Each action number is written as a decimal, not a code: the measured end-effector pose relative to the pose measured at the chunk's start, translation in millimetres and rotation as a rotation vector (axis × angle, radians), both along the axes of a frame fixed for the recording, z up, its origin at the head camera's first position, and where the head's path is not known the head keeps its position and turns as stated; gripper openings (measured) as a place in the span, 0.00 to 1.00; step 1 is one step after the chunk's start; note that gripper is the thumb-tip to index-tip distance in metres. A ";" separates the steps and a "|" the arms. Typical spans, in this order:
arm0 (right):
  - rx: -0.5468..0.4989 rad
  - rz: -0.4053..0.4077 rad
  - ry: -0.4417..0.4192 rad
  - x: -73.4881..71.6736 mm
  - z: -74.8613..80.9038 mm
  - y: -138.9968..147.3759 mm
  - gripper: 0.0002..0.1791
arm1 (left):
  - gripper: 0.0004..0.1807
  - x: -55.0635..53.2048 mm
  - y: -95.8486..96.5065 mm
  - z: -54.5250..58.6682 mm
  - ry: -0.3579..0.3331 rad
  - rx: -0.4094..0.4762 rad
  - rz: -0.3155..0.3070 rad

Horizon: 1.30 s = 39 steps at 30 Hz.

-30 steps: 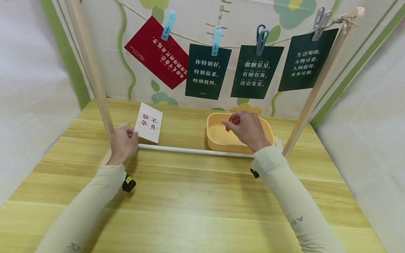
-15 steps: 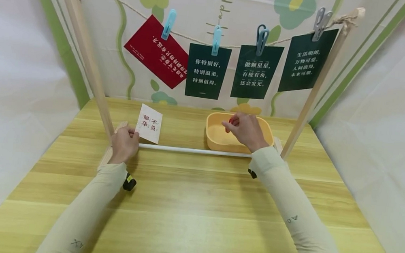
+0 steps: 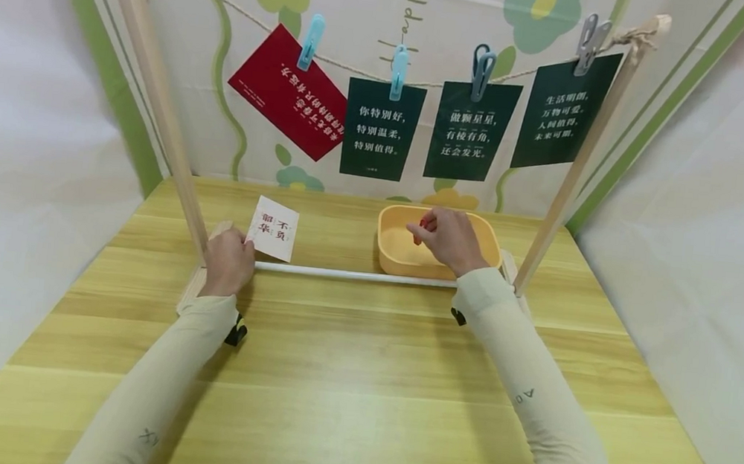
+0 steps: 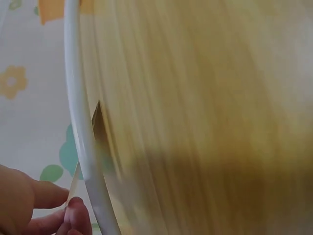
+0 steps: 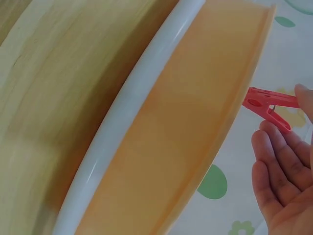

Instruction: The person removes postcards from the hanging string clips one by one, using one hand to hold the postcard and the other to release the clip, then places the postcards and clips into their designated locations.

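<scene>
Mostly, the head view shows a small change: over the last second the white card in the person's left hand dips a little, its upper edge now lower than before, while the right hand holds nearly the same place over the yellow tray, with a red clip in its grasp. For the work in hand, this seems to alter little: card and clip are well apart, each in its own hand, below the rope, where one red card and three dark green cards hang from clips of other colours. The card leans above the bench, at the far side of the white bar, held near its lower left corner. The left wrist view adds what the head view hides, namely that the card is seen nearly edge-on, pinched between thumb and finger, with a far corner peeking past the bar. The right wrist view adds the clip's shape: the hand pinches its two handles, which stand apart, with the other fingers loosely bent below, and the clip's nose is by the tray's rim; whether the nose touches that rim, I cannot tell
</scene>
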State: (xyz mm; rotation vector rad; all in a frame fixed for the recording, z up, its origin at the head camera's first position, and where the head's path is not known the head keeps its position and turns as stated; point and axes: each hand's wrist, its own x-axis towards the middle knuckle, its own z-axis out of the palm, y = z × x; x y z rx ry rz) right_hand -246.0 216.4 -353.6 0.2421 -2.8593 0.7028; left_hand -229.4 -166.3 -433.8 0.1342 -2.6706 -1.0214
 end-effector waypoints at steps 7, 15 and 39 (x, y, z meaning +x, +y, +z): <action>0.027 -0.004 -0.016 -2.8 -4.5 -1.4 0.16 | 0.14 -0.2 2.3 0.3 0.069 -0.150 -0.013; 0.030 0.000 -0.026 -4.5 -10.5 -2.6 0.15 | 0.14 0.0 0.5 -2.1 0.046 -0.273 -0.023; 0.081 -0.002 -0.007 -6.5 -16.6 -2.0 0.19 | 0.14 -0.2 -4.3 -4.2 0.078 -0.321 -0.041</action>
